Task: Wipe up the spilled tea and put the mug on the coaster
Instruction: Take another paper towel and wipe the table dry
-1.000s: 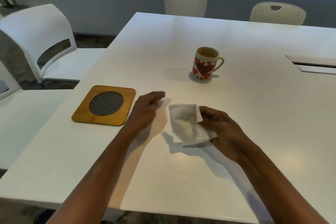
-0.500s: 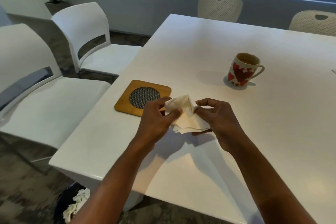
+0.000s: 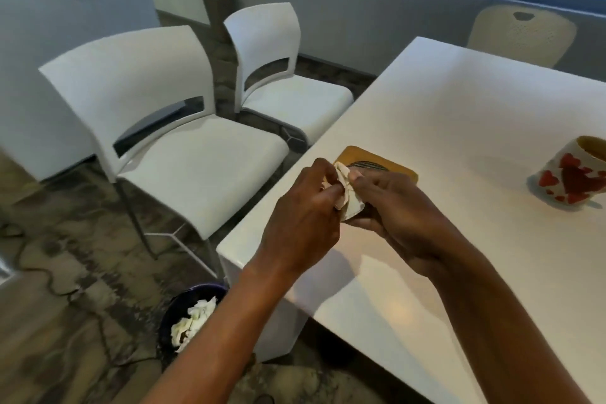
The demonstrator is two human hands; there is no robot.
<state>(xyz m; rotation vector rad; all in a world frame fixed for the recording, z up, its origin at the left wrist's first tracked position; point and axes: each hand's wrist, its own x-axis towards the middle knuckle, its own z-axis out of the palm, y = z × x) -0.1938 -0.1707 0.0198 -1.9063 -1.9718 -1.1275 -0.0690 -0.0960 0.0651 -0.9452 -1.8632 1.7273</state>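
2 hands were on 1 crumpled tissue (image 3: pixel 343 174) here. Your left hand (image 3: pixel 305 223) was pinching its left side with the thumb and curled fingers. Your right hand (image 3: pixel 396 210) was gripping the other side with its fingers curled under it. So the tissue was bunched up tight between them, and most of it was hidden by your fingers. From the shadow underneath, it looked lifted off the white table (image 3: pixel 459 102), over the near-left corner.

Right behind your hands sat the bamboo coaster (image 3: pixel 377 162) with its dark mesh circle. It lay flat near the table's left edge, with your knuckles covering part of it. The mug (image 3: pixel 570 174), white with red hearts, stood upright on the bare tabletop well off to the right of the coaster. The edge of the view cut part of it off.

Down on the floor by the table corner was a dark bin (image 3: pixel 173 305) with crumpled white paper (image 3: pixel 193 321) inside. 2 white chairs (image 3: pixel 164 102) stood along the table's left side, and 1 cream chair (image 3: pixel 521 33) sat at the far end.
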